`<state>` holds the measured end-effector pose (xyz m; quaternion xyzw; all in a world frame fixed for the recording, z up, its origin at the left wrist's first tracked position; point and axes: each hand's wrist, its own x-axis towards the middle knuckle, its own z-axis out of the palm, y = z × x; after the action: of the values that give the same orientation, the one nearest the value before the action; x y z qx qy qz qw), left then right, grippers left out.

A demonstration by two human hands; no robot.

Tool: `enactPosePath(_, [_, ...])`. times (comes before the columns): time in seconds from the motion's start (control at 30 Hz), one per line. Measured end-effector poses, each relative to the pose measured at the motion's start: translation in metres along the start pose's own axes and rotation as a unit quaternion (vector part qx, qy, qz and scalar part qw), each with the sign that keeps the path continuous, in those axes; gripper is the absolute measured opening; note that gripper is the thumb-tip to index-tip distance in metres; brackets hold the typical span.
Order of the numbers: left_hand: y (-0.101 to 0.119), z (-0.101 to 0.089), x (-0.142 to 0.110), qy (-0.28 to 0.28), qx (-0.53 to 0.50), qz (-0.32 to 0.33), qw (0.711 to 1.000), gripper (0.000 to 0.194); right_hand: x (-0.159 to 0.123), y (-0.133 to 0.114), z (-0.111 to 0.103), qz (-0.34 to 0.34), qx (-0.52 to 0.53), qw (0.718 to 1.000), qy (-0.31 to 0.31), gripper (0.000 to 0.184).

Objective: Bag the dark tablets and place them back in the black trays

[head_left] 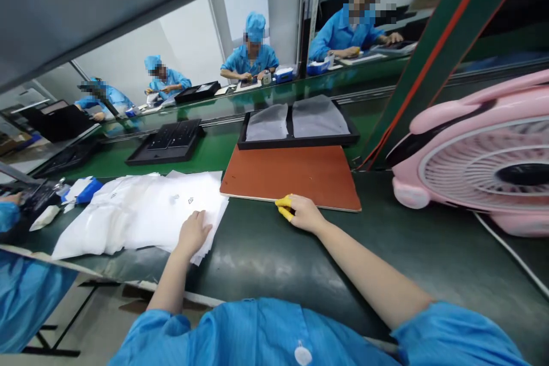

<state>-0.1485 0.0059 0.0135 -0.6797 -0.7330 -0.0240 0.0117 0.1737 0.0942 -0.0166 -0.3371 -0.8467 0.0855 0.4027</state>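
Observation:
My left hand (194,234) rests on the right part of a stack of white, sheet-like bags or papers (150,209), its fingers lying against the top sheet. Some sheets carry small printed marks. My right hand (303,214) wears yellow finger cots on the thumb and forefinger, which stand a little apart. Those fingertips are at the front edge of a reddish-brown board (291,174); whether they press on it I cannot make out. Behind the board, touching or overlapping its back edge, sits a black tray (300,142) with two translucent, greyish sheets (319,116) in its compartments.
A pink fan (480,148) stands at the right, its white cable running along the dark green table (257,251). Another black tray (167,143) lies on the green belt. A blue-and-white packet (86,190) is at the left. Several co-workers in blue sit across and beside me.

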Motion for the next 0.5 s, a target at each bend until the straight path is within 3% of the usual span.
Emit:
enactPosePath(0.2, [-0.014, -0.007, 0.027, 0.063, -0.05, -0.058, 0.995, 0.048, 0.0, 0.001, 0.004, -0.007, -0.034, 0.999, 0.028, 0.022])
enactPosePath(0.37, [-0.035, -0.001, 0.024, -0.074, -0.052, -0.018, 0.996, 0.065, -0.002, 0.002, 0.002, 0.033, -0.073, 0.996, 0.044, 0.023])
enactPosePath(0.5, [-0.057, -0.011, 0.024, -0.138, -0.143, 0.028, 0.98, 0.051, 0.001, 0.003, 0.001, 0.037, -0.062, 0.997, 0.034, 0.022])
